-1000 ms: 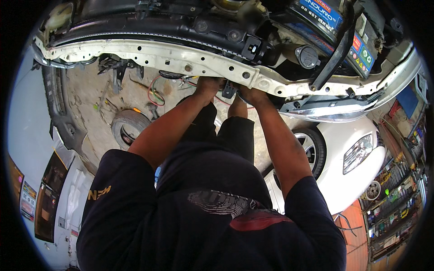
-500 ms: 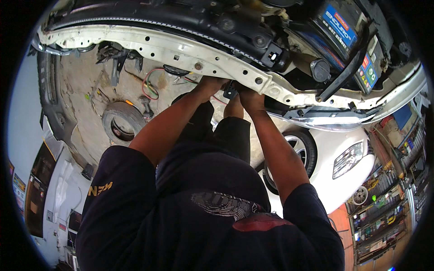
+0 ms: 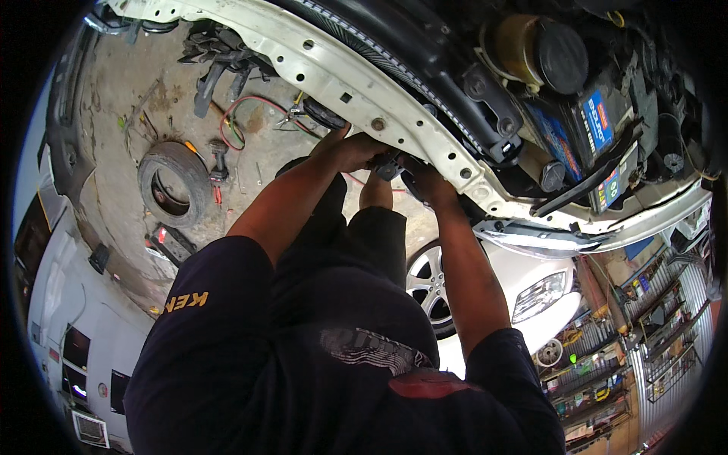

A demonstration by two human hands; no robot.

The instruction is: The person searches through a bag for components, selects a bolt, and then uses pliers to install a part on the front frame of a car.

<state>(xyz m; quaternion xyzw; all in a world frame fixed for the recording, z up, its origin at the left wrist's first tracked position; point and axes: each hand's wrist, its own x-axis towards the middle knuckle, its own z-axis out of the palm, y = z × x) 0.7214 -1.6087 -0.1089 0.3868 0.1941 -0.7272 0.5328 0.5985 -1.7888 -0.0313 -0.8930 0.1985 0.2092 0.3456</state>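
Both my arms reach forward to the cream metal crossbar point(image 3: 334, 83) at the front of a car's open engine bay. My left hand point(image 3: 356, 152) is bent at the bar's lower edge, beside a dark round part point(image 3: 322, 114); most of its fingers are hidden. Close by on the right, my right hand point(image 3: 430, 186) reaches up under the same edge, its fingers out of sight. Between the hands a small black bracket-like piece point(image 3: 389, 168) hangs below the bar. Whether either hand grips it cannot be made out.
A loose tyre point(image 3: 174, 182), a cordless power tool point(image 3: 219, 163) and a red hose point(image 3: 227, 121) lie on the concrete floor at left. Beyond my right arm stands a white car point(image 3: 493, 303). The battery point(image 3: 584, 136) sits in the engine bay, with shelving point(image 3: 607, 371) at far right.
The view has turned and shifted, so the crossbar slants more steeply and more floor shows at left. Both hands stay under the bar, with the black piece between them.
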